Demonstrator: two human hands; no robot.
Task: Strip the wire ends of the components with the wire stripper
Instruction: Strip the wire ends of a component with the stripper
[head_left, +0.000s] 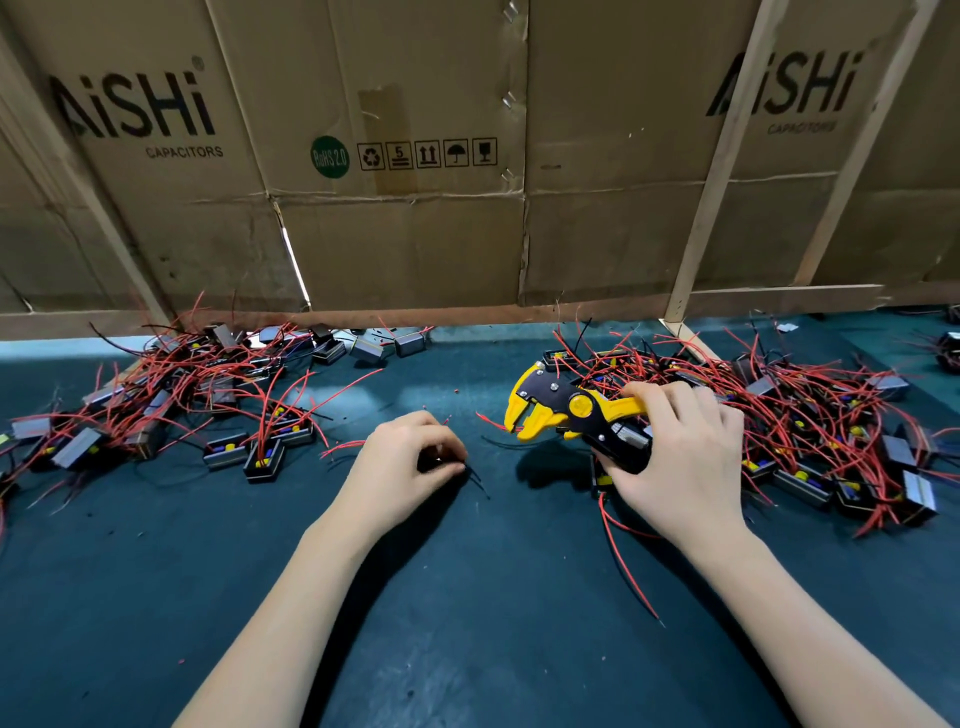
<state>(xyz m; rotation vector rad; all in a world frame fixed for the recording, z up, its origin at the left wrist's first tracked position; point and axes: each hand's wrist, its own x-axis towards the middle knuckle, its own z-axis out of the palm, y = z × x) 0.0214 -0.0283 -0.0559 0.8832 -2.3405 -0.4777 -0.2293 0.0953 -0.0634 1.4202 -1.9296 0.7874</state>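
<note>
- My right hand (680, 457) grips the handles of the wire stripper (569, 415), fingers curled over the yellow upper handle and thumb under the black lower one.
- The stripper's long axis runs roughly left to right, its yellow head pointing toward my left side; the jaws stand parted, with a red wire end (491, 422) just at their mouth (whether it is seated between the blades I cannot tell).
- My left hand (410, 457) rests on the green mat (467, 597), fingers curled, pinching thin black wires (477, 477) at the fingertips; a small dark body may be tucked under the palm, but it is hidden.
- Key relation: the pinched wires lie below and to the left of the open jaws, near but apart, and trail away toward me rather than into the tool. The left hand is the nearer one, so I judge the wire end must be swung up and rightward along the stripper's axis.
- Component pile, left (171, 410) and component pile, right (810, 431): black boxes with red leads, heaped at either side below the cardboard wall (415, 234).
</note>
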